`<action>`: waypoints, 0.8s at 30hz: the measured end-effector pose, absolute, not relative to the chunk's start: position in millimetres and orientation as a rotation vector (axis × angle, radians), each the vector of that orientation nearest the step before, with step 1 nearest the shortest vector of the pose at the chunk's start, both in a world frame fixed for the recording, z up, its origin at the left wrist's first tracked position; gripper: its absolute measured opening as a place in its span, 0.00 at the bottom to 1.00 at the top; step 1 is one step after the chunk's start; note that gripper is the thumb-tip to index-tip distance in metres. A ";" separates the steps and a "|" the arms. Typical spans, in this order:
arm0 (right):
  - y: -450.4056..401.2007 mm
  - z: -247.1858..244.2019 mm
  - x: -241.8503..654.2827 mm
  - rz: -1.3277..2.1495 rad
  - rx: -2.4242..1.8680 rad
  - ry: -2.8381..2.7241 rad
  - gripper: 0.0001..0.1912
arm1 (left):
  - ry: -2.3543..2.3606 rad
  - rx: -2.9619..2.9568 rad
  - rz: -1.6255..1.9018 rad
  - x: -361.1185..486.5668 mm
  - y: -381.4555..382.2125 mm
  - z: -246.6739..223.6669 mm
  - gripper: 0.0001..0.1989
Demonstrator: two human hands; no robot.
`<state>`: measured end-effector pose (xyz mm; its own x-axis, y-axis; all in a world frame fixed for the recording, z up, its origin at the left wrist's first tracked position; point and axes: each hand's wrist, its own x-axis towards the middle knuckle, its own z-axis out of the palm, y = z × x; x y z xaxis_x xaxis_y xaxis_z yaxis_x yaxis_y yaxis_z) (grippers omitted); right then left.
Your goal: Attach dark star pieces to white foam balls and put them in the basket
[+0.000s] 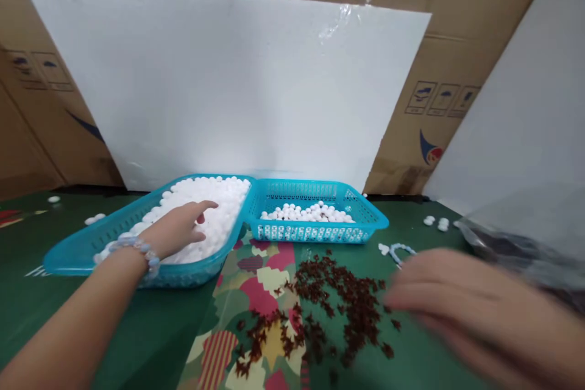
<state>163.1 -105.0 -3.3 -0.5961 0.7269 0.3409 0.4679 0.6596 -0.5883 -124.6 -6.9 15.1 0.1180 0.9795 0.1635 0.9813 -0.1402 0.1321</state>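
My left hand [181,230], with a beaded bracelet [132,248] at the wrist, hovers over white balls [223,201] heaped in the left blue basket [68,256]. Its index finger is stretched out and the thumb stands apart, with nothing visible between them. Motion smears my right hand [448,286], so its fingers cannot be made out. It is just right of a scatter of small dark brown star-shaped pieces [361,304] on the green table surface. A second blue basket [315,233] holds a shallower layer of white balls [311,213].
A patterned strip [256,286] runs down the table. Near my right hand lies a pale blue beaded ring [401,248]. Loose white balls [442,223] and a clear plastic bag [507,244] are at the right. A white board [237,85] leans against cardboard boxes [461,55] behind the baskets.
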 end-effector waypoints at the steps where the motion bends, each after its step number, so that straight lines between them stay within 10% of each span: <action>1: -95.4 -0.9 152.6 0.500 -0.946 -2.520 0.13 | -2.046 -2.357 -0.343 -122.0 -10.7 18.7 0.21; 6: -59.4 -19.5 97.4 0.017 -0.789 -3.213 0.13 | -2.035 -2.560 -0.619 -115.7 -29.2 44.6 0.16; 15: -41.6 16.8 86.5 -0.201 -0.578 -3.299 0.06 | -1.262 -2.738 -2.152 -65.9 -41.9 65.0 0.05; 24: -45.4 26.4 110.8 0.023 -0.707 -2.871 0.06 | -0.969 -3.091 -1.927 -37.0 -17.9 37.4 0.12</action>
<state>110.8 -45.4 26.4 -0.8696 0.4618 0.1745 0.4590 0.8865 -0.0588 -37.0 -17.9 37.4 0.4075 0.6819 0.6073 0.0811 -0.6895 0.7197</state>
